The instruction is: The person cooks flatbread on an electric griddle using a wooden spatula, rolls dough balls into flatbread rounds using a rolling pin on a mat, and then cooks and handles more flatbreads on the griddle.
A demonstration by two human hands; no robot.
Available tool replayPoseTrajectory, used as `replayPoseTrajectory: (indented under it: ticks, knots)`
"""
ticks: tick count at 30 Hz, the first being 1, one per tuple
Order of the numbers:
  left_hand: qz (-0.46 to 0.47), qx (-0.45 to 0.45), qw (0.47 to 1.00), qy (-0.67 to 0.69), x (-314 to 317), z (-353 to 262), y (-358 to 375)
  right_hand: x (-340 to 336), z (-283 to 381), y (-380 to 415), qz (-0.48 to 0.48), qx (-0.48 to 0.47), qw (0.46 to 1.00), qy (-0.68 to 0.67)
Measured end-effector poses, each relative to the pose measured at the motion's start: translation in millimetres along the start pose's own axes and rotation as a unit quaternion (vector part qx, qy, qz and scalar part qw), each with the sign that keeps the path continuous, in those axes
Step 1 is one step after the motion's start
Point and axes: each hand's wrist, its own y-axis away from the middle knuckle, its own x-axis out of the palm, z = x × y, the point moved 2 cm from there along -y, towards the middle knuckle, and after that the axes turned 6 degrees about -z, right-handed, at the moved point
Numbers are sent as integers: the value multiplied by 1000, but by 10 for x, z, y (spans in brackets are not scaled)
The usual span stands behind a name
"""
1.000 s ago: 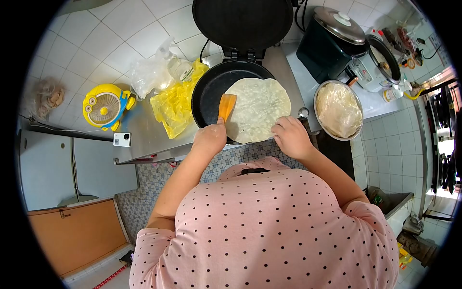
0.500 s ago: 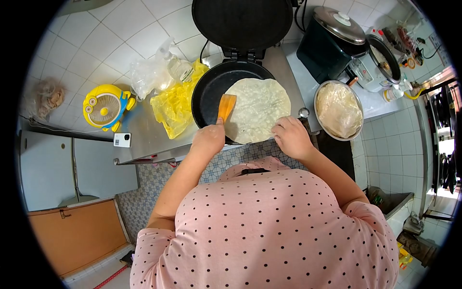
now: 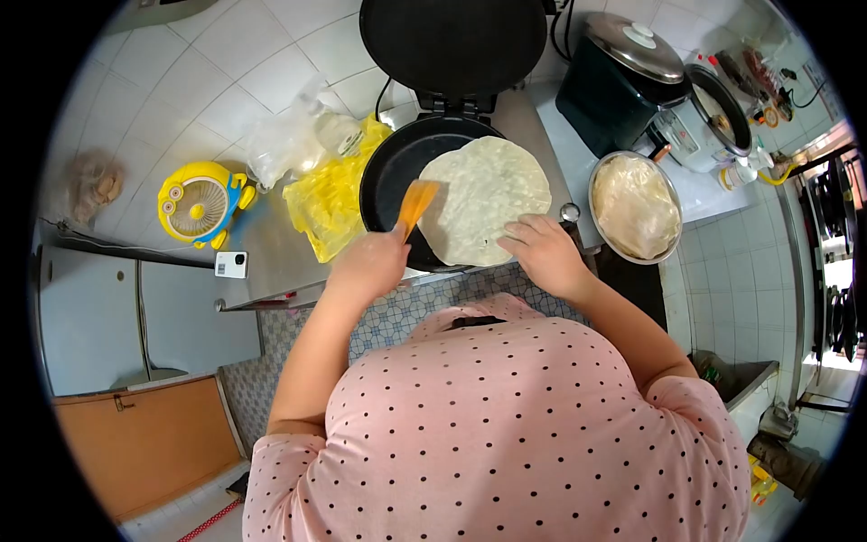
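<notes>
My left hand (image 3: 368, 267) is closed round the handle of an orange-brown spatula (image 3: 417, 204), its blade at the left edge of a pale round flatbread (image 3: 483, 194). The flatbread lies over the right part of a black round electric griddle (image 3: 388, 181) and hangs past its rim on the right. My right hand (image 3: 546, 253) rests on the flatbread's lower right edge, fingers stretched over the top; the thumb is hard to make out. Behind, the griddle's black lid (image 3: 452, 45) stands raised.
Left of the griddle lie a yellow plastic bag (image 3: 321, 212), a clear bag (image 3: 284, 149), a yellow fan (image 3: 197, 206) and a white phone (image 3: 231, 265). On the right stand a plastic-covered bowl (image 3: 635, 206), a dark green bin with a metal lid (image 3: 632, 47) and a rice cooker (image 3: 713, 126).
The flatbread has shifted slightly up and turned. My left hand has drawn the spatula a little left. My right hand's fingers have moved from its edge further onto its surface.
</notes>
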Motion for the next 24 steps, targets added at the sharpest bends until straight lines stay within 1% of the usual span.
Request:
replayPoseTrajectory:
  ticks: [1,3,5,8,11,14,18,24]
  knots:
    - [-21,2,1000,3,36,-28,-80,34,3,2,-3,8,1000,-8]
    - [-8,-11,1000,-25,193,-54,-217,85,-6,15,-8,26,999,-25]
    - [-2,-10,999,-36,323,-76,-285,71,-28,53,-25,23,997,-68]
    - [22,-15,1000,-11,445,-89,-243,27,-100,133,-42,19,995,-94]
    - [62,-34,997,-34,660,-24,-252,4,-116,156,-49,24,995,-89]
    - [79,-31,996,-32,505,-127,-216,11,-100,145,-48,28,995,-79]
    - [96,-23,994,-38,499,-132,-237,2,-100,127,-31,16,997,-62]
    - [98,-26,993,-52,580,-107,-260,-10,-92,127,-30,26,997,-71]
